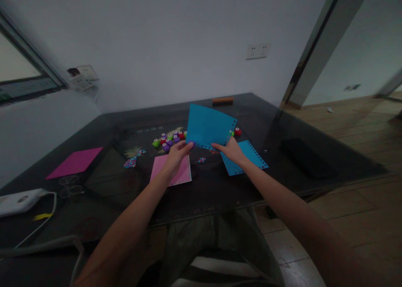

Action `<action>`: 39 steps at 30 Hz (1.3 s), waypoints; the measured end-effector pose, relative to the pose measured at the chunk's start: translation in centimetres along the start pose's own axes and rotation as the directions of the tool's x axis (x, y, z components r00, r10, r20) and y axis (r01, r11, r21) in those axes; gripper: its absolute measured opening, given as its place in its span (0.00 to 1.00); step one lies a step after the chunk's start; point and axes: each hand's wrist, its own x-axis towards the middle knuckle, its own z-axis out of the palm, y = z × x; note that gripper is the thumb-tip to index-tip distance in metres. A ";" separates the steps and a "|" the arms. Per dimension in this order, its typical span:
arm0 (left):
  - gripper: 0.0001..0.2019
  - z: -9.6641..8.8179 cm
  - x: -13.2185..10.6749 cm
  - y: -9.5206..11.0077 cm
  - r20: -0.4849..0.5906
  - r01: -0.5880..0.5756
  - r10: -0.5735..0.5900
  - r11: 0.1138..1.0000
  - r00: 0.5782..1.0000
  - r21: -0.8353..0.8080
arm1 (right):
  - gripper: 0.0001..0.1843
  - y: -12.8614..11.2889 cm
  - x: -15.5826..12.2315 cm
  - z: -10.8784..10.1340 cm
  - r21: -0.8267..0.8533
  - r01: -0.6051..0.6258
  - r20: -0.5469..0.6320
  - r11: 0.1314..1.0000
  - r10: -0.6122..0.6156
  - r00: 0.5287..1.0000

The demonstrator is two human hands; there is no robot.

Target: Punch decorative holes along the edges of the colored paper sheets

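Above the middle of the table, a blue sheet point(209, 125) with a row of holes along its right and lower edges is held up, tilted. My left hand point(178, 153) pinches its lower left corner; a small purple piece point(192, 144) shows at the fingertips, its kind too small to tell. My right hand point(230, 149) grips the lower right edge between thumb and fingers. Beneath my left wrist lies a pink sheet point(185, 174) with edge holes. Near my right forearm lies a second blue holed sheet point(248, 155). Small coloured pieces point(201, 160) sit between the hands.
Several purple, green and red eyed toys point(169, 142) cluster behind my left hand; a red one point(238, 131) is at right. A magenta sheet point(75, 162), white power strip point(21, 202) and cable lie left. A black flat object point(306, 157) is right, a brown roll point(222, 101) at the back.
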 end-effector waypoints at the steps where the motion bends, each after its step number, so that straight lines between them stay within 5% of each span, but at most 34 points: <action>1: 0.15 0.0 0.0 0.0 0.003 0.000 0.000 1.000 1.000 -0.003 | 0.15 0.0 0.0 0.0 0.001 -0.004 -0.001 1.000 0.004 1.000; 39: 0.13 0.1 0.1 0.2 0.002 -0.002 0.002 0.999 1.000 -0.048 | 0.16 0.6 0.1 -0.1 0.012 -0.007 0.022 1.000 0.006 1.000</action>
